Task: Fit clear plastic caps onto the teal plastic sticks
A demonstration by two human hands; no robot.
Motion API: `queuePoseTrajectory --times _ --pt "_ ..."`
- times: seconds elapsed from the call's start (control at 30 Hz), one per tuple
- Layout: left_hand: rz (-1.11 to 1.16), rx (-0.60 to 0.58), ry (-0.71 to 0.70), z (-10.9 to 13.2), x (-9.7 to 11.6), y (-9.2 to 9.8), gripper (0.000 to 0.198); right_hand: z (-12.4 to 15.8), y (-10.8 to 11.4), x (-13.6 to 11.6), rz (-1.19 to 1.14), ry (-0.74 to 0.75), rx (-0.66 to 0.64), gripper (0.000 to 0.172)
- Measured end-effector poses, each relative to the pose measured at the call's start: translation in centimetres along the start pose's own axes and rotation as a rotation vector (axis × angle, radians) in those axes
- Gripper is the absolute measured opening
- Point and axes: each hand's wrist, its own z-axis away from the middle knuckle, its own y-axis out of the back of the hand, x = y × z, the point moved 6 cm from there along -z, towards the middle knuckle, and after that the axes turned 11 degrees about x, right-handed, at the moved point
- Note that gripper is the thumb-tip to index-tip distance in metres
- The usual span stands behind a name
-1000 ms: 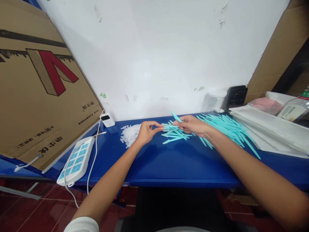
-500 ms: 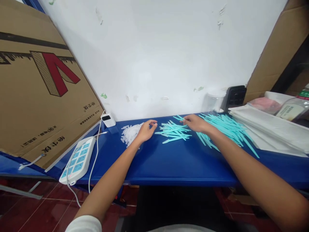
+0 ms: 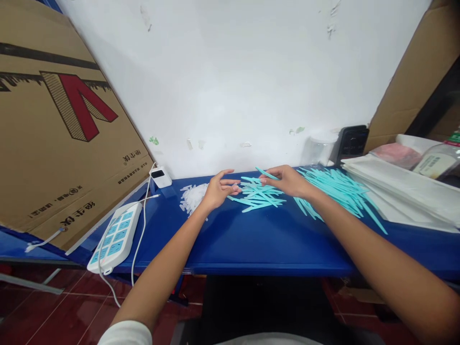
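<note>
Blue tabletop (image 3: 251, 249) carries turquoise sticks (image 3: 260, 199); my right hand (image 3: 289, 182) pinches one stick (image 3: 265, 172). My left hand (image 3: 216, 192) has parted fingers; whether it grips anything, I cannot tell.

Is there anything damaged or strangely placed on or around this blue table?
Yes, the white wall: it has scuffs and green patches, as if something was peeled off. The power strip lies aslant near the front edge of the table, with a white cable drooping past it. The turquoise sticks lie crisscross, but in loose piles.
</note>
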Motion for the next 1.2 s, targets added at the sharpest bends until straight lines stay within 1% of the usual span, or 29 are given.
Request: queuePoseTrajectory --times 0.07,0.2,0.3,0.47,0.57,0.67,0.9,1.0,1.1,1.2 --pt "-0.004 0.018 0.027 0.1 0.0 -0.1 0.085 0.1 -0.2 0.0 -0.025 0.008 -0.019 0.040" --pt "-0.063 0.008 0.066 0.0 -0.3 0.0 0.061 0.0 -0.1 0.1 -0.033 0.006 -0.018 0.039" --pt "-0.138 0.009 0.048 -0.2 -0.6 0.2 0.054 0.0 0.2 0.0 -0.031 -0.012 -0.010 0.040" --pt "-0.189 -0.001 0.025 -0.3 -1.1 0.3 0.050 0.1 0.7 -0.3 -0.042 -0.024 0.013 0.038" --pt "-0.184 -0.006 0.014 -0.2 -1.0 0.3 0.049 0.1 1.0 0.0 -0.034 -0.053 0.046 0.045" --pt "-0.187 -0.012 0.008 0.0 -0.7 0.1 0.049 0.1 0.9 0.2 -0.034 -0.061 0.044 0.049" --pt "-0.211 -0.063 -0.019 0.2 -0.4 -0.4 0.045 0.2 0.7 0.0 -0.043 -0.045 0.021 0.043" --pt "-0.202 -0.070 -0.024 0.6 -0.2 -0.8 0.043 0.3 0.1 -0.3 -0.029 -0.010 0.003 0.042" --pt "-0.201 -0.073 -0.033 1.0 0.0 -1.4 0.042 0.5 -1.0 -0.5 -0.018 0.037 -0.029 0.039" --pt "-0.211 -0.079 -0.040 1.2 -0.1 -1.9 0.042 0.6 -1.8 -0.3 -0.022 0.048 -0.056 0.038"
